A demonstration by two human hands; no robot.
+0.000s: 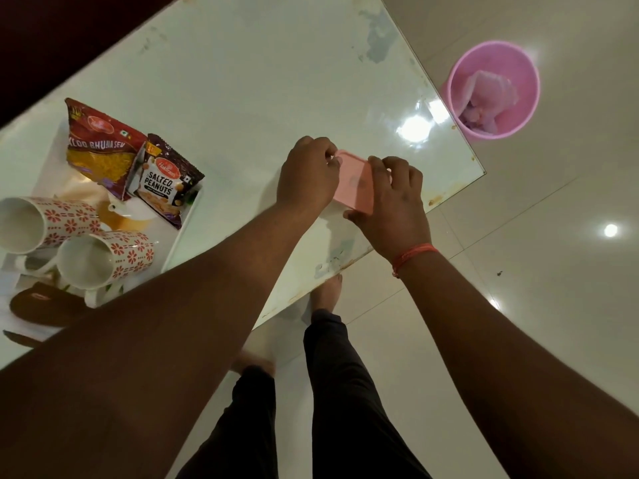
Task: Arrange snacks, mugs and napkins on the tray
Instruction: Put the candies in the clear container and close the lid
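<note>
Both hands are working a folded pink napkin over the desk, well to the right of the tray.

The left hand is pinching the napkin's far corner and the right hand is clamping its near edge, each grip closed on it. Judged light, soft and easily creased, it is best taken by opposite edges to stay flat. On the tray, two patterned mugs are lying on their sides beside the bhujia packet and the peanuts packet.
</note>
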